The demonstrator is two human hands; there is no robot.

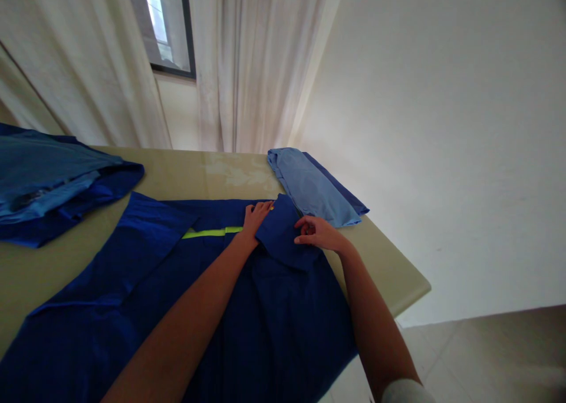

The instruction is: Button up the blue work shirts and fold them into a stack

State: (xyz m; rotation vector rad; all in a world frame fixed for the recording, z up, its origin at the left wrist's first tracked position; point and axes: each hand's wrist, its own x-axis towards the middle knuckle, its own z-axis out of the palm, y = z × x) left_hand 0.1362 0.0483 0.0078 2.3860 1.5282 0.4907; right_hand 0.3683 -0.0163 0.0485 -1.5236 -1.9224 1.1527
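Observation:
A dark blue garment [283,320] with a lime-green strip [212,233] lies spread over the table and hangs past its front edge. Near its upper right part, a corner is folded over into a flap [283,238]. My left hand [256,217] has its bent fingers at the flap's left edge, beside a small yellow-orange spot; its thumb is hidden. Above the flap's right side is my right hand [319,233], its fingers curled and the thumb apart from the forefinger. I see nothing clearly held in it.
A folded light blue garment [312,185] with a darker blue layer lies at the table's back right. Several blue garments [48,173] are piled at the left. The beige table [393,267] ends in a corner on the right, near a white wall [442,126]. Curtains [265,67] hang behind.

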